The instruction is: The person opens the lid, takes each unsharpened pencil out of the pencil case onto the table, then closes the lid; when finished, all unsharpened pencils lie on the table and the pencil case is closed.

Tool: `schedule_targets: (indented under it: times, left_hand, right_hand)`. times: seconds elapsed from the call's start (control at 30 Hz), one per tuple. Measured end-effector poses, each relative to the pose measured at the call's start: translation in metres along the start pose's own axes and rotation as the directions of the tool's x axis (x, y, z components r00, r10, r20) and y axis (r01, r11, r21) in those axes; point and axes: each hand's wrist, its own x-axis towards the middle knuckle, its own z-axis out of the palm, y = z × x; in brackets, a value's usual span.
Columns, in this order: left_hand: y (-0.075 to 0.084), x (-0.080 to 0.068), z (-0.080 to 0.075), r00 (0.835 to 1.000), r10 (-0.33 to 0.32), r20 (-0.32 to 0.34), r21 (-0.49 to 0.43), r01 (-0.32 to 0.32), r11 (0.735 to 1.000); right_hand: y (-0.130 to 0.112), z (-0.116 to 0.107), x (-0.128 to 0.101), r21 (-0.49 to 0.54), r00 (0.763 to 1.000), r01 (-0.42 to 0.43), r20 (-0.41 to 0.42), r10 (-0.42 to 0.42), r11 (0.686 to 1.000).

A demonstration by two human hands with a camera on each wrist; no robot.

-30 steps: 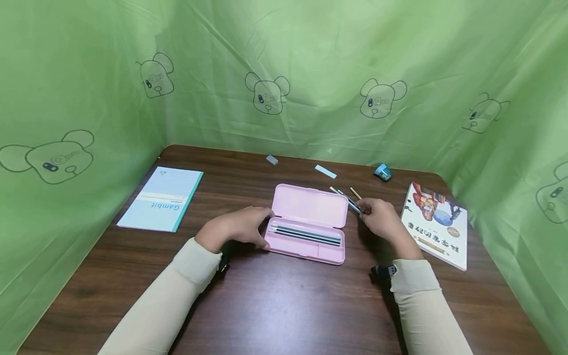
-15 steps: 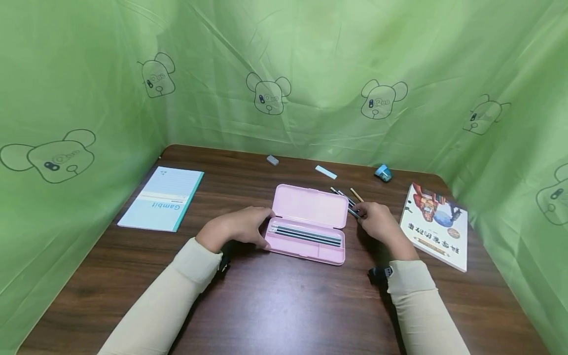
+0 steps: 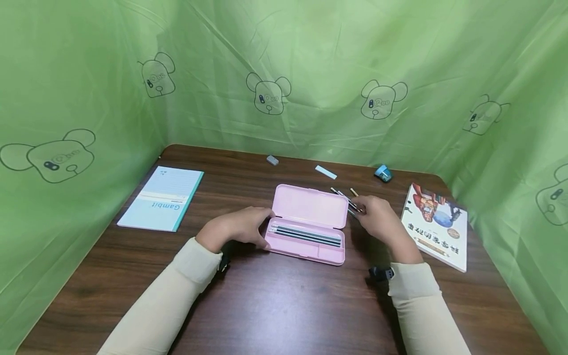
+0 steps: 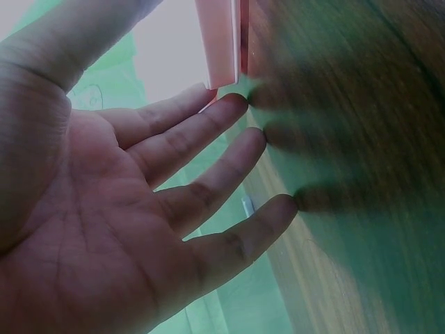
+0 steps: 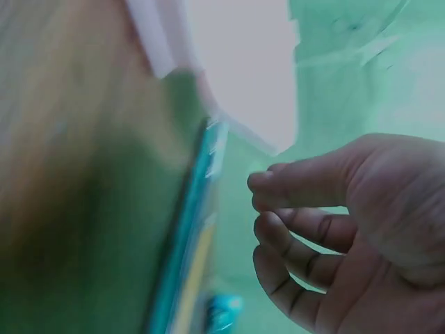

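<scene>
A pink pencil case lies with its lid swung back, and several dark pencils fill its rear compartment. My left hand rests at the case's left end, thumb at the front corner and fingers toward the hinge. In the left wrist view its fingers stretch out nearly straight beside the pink case end. Right of the case, my right hand hovers over loose pencils. The right wrist view shows loosely curled fingers with nothing visible between them, apart from a teal pencil and a yellow one.
Along the back lie a grey eraser, a pale blue strip and a blue sharpener. A notebook is at left, an illustrated book at right. Green curtains surround the brown table.
My right hand reached lower and nearer the case among the loose pencils, then lifted slightly off them. The left hand and pencil case stay in place.
</scene>
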Motion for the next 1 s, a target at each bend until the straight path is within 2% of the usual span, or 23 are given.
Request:
schedule_targets:
  times: [0.1, 0.2, 0.3, 0.4, 0.47, 0.57, 0.77, 1.0]
  left_hand:
    - [0.0, 0.0, -0.001, 1.0, -0.005, 0.0, -0.004, 0.005, 1.0]
    - [0.0, 0.0, -0.001, 1.0, -0.009, 0.0, -0.004, 0.009, 1.0]
    - [0.0, -0.001, -0.002, 1.0, -0.007, -0.001, -0.002, 0.007, 1.0]
    - [0.0, 0.0, -0.002, 1.0, -0.001, -0.002, -0.002, 0.001, 1.0]
    - [0.0, 0.0, -0.002, 1.0, 0.006, -0.004, -0.002, -0.006, 1.0]
    - [0.0, 0.001, -0.002, 1.0, 0.017, -0.006, 0.0, -0.017, 1.0]
    - [0.001, 0.001, -0.001, 1.0, 0.012, -0.002, 0.008, -0.012, 1.0]
    - [0.001, 0.0, 0.001, 1.0, 0.001, 0.0, 0.011, -0.001, 1.0]
  right_hand:
    - [-0.025, -0.009, -0.004, 0.007, 0.997, 0.078, -0.021, -0.077, 0.997]
    - [-0.047, -0.01, -0.007, 0.026, 0.991, 0.132, 0.0, -0.132, 0.991]
    - [-0.063, -0.004, -0.01, 0.04, 0.979, 0.188, 0.078, -0.19, 0.981]
    - [-0.075, 0.008, -0.012, 0.049, 0.949, 0.244, 0.192, -0.249, 0.969]
    - [-0.08, 0.016, -0.013, 0.041, 0.927, 0.275, 0.253, -0.276, 0.961]
    - [-0.086, 0.025, -0.014, 0.029, 0.91, 0.286, 0.304, -0.281, 0.958]
    - [-0.089, 0.034, -0.017, 0.005, 0.905, 0.285, 0.33, -0.27, 0.959]
    - [-0.089, 0.038, -0.016, 0.024, 0.896, 0.31, 0.327, -0.301, 0.95]
